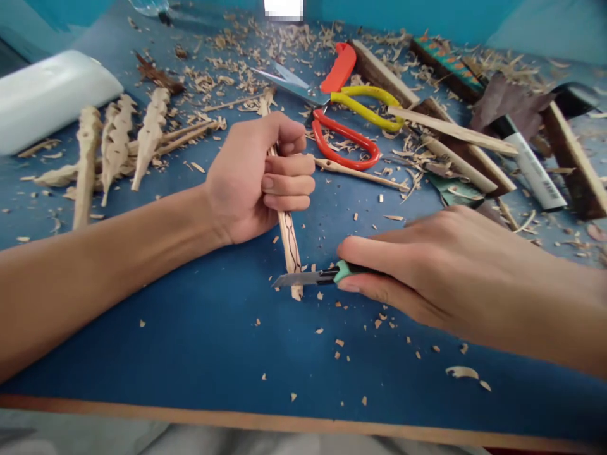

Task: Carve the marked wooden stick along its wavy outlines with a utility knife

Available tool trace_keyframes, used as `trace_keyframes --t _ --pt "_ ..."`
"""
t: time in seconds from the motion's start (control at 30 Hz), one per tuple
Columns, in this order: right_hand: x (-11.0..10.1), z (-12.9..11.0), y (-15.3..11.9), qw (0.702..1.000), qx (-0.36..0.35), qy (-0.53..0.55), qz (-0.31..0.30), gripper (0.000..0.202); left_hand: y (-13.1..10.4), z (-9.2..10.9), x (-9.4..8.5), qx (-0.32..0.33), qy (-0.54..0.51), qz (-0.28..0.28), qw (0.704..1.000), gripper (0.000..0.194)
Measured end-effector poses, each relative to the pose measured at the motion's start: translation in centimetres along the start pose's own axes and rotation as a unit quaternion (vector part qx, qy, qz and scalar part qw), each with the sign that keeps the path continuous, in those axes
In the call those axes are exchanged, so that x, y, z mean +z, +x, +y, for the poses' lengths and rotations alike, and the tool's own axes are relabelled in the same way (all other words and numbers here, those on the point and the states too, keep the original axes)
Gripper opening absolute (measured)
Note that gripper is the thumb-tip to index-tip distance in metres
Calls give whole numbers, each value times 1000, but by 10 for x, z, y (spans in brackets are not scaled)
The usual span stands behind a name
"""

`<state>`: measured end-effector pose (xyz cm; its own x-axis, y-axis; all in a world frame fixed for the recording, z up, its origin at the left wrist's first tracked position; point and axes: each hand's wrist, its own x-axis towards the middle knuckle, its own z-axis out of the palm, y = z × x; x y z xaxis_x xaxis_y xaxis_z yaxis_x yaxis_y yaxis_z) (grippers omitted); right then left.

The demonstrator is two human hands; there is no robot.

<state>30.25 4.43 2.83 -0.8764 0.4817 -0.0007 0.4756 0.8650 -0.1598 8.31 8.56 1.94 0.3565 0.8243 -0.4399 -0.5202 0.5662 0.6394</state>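
Note:
My left hand (265,170) is wrapped round a slim wooden stick (289,243) with dark curved lines drawn along it. The stick's near end points toward me, low over the blue table, and its far end sticks out above my fist. In my right hand (417,265) is a utility knife (339,273) with a green and black handle. Its blade (296,279) lies across the stick close to the near end, pointing left. Most of the knife's handle is hidden inside my right hand.
Scissors (308,95) with red and yellow handles lie beyond my hands, beside a red-orange handle (339,66). Carved wooden pieces (152,136) and a white rounded object (57,98) are at left. Wood blocks (573,158) and a marker (533,167) lie right, among shavings.

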Motion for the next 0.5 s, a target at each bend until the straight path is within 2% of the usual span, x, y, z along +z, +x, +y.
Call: trace_keyframes --t 0.13,0.27,0.4,0.5 --pt "4 -8 -17 989 42 -108 88 29 -3 3 -3 -31 -80 4 996 33" --pt "10 -11 -28 987 2 -138 80 32 -3 6 -9 -48 -105 -37 993 36" --pt "14 -12 -28 988 -17 -130 82 30 -3 7 -13 -37 -61 -82 994 30" --pt "17 -12 -26 991 -23 -111 77 28 -3 7 -12 -34 -38 -92 994 29"
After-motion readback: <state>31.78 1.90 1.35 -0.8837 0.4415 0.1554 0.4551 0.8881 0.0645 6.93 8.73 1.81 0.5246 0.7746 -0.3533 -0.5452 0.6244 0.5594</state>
